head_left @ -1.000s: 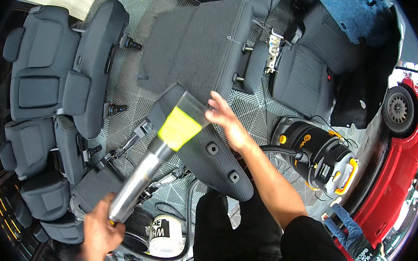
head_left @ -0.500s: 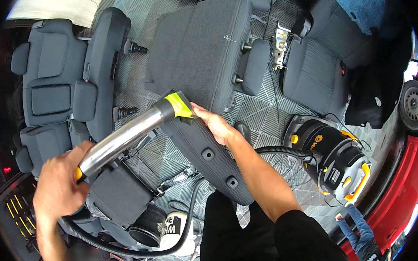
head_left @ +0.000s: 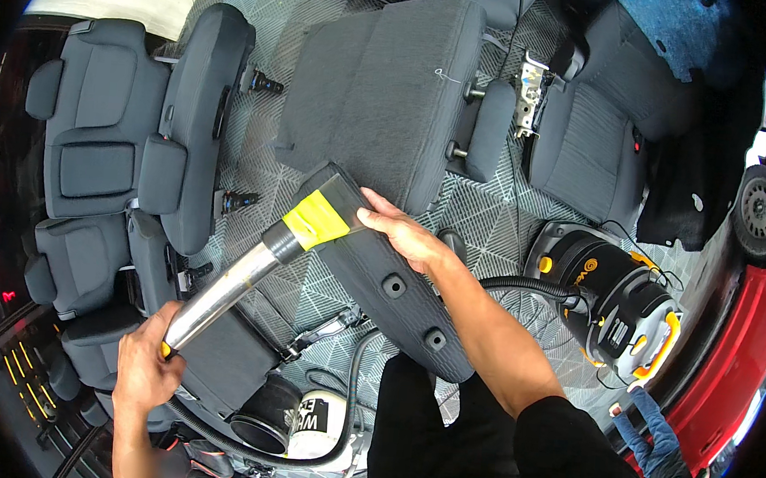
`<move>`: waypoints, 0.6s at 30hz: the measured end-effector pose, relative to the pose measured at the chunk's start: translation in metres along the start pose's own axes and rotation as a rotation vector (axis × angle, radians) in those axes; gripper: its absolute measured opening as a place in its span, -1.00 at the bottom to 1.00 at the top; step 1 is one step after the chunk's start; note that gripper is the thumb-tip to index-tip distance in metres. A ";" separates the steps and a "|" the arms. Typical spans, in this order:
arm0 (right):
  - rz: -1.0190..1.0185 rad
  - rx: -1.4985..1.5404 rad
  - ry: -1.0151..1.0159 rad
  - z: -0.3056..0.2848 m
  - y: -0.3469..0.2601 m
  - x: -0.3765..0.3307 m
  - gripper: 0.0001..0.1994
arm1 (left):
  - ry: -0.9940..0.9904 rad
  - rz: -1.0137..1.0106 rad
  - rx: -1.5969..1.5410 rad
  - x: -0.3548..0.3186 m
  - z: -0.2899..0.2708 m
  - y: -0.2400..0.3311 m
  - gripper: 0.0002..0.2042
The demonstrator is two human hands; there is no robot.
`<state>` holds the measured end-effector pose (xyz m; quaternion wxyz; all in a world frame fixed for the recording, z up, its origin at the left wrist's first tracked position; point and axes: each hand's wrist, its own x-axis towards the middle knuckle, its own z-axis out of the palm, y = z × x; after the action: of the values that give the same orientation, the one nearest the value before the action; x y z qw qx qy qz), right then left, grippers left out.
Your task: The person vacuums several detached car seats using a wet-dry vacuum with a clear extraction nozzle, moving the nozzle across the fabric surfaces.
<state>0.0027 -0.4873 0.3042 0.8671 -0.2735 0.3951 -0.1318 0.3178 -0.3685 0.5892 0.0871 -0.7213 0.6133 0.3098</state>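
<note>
My left hand (head_left: pixel 149 363) is wrapped around the lower end of a shiny metal vacuum wand (head_left: pixel 226 299). At its upper end, a flat nozzle with a bright yellow-green collar (head_left: pixel 316 219) lies against the far end of a dark grey seat back (head_left: pixel 366 257). Two round sockets show in the ribbed cover of this narrow, upturned side. My right hand (head_left: pixel 405 238) grips the seat back's far end just right of the nozzle, thumb on top; its undersides are hidden. A black corrugated hose (head_left: pixel 248 457) runs from beneath my left hand.
A black vacuum cleaner (head_left: pixel 601 294) with yellow parts stands right. Grey car seats lie left (head_left: pixel 98 121), ahead (head_left: pixel 367 87) and far right (head_left: pixel 576 146) on the patterned floor. A white bucket (head_left: pixel 318 412) is near my legs. Beyond are a red car (head_left: pixel 731 343) and another person (head_left: pixel 653 444).
My left hand and the wand have moved right and slightly down. The nozzle has turned, its yellow-green face now broader in view. My right hand stays at the seat back's end.
</note>
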 end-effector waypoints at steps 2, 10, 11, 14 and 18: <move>0.006 -0.022 0.013 0.003 -0.001 0.002 -0.11 | -0.002 0.005 -0.022 -0.003 0.010 -0.016 -0.36; 0.031 -0.208 0.128 0.018 -0.014 -0.009 -0.04 | 0.050 -0.018 -0.126 0.003 0.058 -0.068 -0.40; 0.035 -0.223 0.138 0.020 -0.015 -0.009 -0.03 | 0.055 -0.033 -0.135 0.004 0.065 -0.075 -0.41; 0.033 -0.283 0.162 0.025 -0.020 -0.012 -0.02 | 0.054 -0.086 -0.163 0.007 0.087 -0.092 -0.45; 0.011 -0.333 0.178 0.028 -0.018 -0.010 0.02 | 0.138 -0.031 -0.230 0.013 0.129 -0.112 -0.46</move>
<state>0.0174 -0.4868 0.3357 0.7720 -0.3984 0.4882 -0.0836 0.3796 -0.2875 0.4512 -0.0341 -0.7555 0.5672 0.3263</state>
